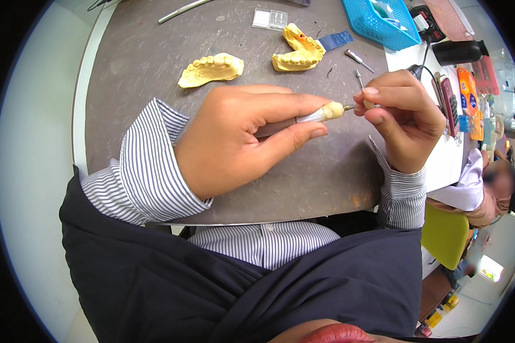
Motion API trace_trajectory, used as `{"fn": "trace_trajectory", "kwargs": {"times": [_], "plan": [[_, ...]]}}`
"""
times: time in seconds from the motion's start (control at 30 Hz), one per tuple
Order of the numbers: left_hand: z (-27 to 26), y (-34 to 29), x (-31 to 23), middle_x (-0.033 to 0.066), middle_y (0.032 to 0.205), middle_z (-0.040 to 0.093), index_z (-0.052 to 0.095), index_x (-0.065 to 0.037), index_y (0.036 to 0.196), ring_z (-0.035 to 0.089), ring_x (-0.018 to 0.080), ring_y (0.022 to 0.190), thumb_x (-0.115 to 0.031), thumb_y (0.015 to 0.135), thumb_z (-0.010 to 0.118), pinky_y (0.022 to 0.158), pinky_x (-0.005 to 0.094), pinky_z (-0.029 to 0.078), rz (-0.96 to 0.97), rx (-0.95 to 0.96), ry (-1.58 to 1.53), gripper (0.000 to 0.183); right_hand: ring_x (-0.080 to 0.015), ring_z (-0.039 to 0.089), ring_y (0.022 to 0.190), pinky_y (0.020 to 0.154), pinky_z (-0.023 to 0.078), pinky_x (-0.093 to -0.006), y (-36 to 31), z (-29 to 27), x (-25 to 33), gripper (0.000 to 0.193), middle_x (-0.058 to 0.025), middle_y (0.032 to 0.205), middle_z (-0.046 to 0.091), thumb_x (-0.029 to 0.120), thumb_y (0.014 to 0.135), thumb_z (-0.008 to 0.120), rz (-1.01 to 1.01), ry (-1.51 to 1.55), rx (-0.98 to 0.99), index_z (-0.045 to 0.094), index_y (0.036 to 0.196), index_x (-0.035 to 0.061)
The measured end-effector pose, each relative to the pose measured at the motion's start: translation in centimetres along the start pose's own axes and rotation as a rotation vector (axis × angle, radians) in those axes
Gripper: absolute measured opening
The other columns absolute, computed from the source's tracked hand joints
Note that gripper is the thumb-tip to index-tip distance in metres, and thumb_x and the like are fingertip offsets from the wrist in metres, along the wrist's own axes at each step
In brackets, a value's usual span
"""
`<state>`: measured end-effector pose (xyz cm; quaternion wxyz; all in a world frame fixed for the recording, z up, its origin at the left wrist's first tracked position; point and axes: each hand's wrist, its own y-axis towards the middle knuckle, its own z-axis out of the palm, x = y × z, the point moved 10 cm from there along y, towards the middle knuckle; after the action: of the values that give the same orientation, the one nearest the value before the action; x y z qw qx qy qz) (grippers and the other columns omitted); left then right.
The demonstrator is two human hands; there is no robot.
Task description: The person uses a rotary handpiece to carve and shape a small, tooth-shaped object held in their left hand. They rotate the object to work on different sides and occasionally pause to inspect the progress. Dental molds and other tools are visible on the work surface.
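My left hand is closed around a whitish handpiece with a rounded, cream-coloured nose. From the nose a short metal shank points toward my right hand. The fingers of that hand pinch a small cream, tooth-like piece, partly hidden by the fingertips. A thin bur with a grey tip rises just beyond these fingers; whether they touch it I cannot tell. Beyond my hands lie a yellow dental cast and a second, horseshoe-shaped cast with a dark blue strip beside it.
A small metal-tipped tool lies right of the casts. At the back are a clear box and a grey rod. A blue basket, a black bottle and an orange packet stand right. Another person sits at right.
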<state>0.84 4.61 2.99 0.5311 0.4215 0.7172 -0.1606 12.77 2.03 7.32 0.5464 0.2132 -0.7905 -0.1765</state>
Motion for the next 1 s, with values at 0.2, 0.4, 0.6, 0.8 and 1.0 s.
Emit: {"fn": "trace_trajectory", "kwargs": {"times": [0.2, 0.4, 0.6, 0.8, 1.0], "plan": [[0.0, 0.0, -0.3, 0.0089, 0.077, 0.06, 0.057, -0.001, 0.105, 0.055, 0.0089, 0.06, -0.004, 0.078, 0.059, 0.056, 0.0195, 0.043, 0.026, 0.016, 0.042, 0.028, -0.0174, 0.058, 0.073, 0.063, 0.046, -0.025, 0.0, 0.8, 0.1, 0.023, -0.0112, 0.08, 0.061, -0.007, 0.063, 0.067, 0.0, -0.056, 0.034, 0.059, 0.084, -0.0031], [-0.2, -0.1, -0.8, 0.009, 0.073, 0.059, 0.058, -0.001, 0.105, 0.055, 0.0108, 0.059, -0.003, 0.077, 0.06, 0.054, 0.0203, 0.042, 0.103, -0.009, 0.082, 0.029, -0.0176, 0.059, 0.07, 0.061, 0.047, -0.0247, 0.1, 1.1, 0.4, 0.023, -0.0112, 0.079, 0.061, -0.005, 0.062, 0.069, -0.052, -0.087, 0.06, 0.06, 0.083, -0.0017], [-0.4, -0.2, -1.6, 0.0084, 0.069, 0.057, 0.059, -0.003, 0.105, 0.052, 0.0125, 0.054, -0.005, 0.074, 0.062, 0.05, 0.022, 0.039, 0.183, -0.047, 0.171, 0.031, -0.0189, 0.06, 0.07, 0.061, 0.048, -0.0253, 0.0, 1.2, 1.0, 0.024, -0.0122, 0.079, 0.061, -0.005, 0.061, 0.07, -0.133, -0.087, 0.079, 0.06, 0.083, -0.0025], [-0.4, -0.3, -2.4, 0.0074, 0.066, 0.055, 0.058, -0.004, 0.106, 0.049, 0.0144, 0.052, -0.004, 0.072, 0.063, 0.047, 0.0243, 0.038, 0.26, -0.093, 0.28, 0.034, -0.0194, 0.06, 0.069, 0.06, 0.048, -0.0259, -0.3, 0.8, 0.6, 0.028, -0.0121, 0.078, 0.061, -0.005, 0.058, 0.072, -0.139, 0.0, 0.038, 0.06, 0.083, -0.0027], [-0.6, -0.7, -2.9, 0.0073, 0.066, 0.054, 0.057, -0.003, 0.107, 0.051, 0.015, 0.053, -0.001, 0.069, 0.064, 0.048, 0.0253, 0.039, 0.334, -0.126, 0.336, 0.039, -0.0167, 0.057, 0.062, 0.054, 0.045, -0.0243, -0.2, 1.0, 1.1, 0.028, -0.0098, 0.074, 0.059, -0.003, 0.058, 0.073, -0.218, -0.039, 0.066, 0.06, 0.082, -0.0015]]}}
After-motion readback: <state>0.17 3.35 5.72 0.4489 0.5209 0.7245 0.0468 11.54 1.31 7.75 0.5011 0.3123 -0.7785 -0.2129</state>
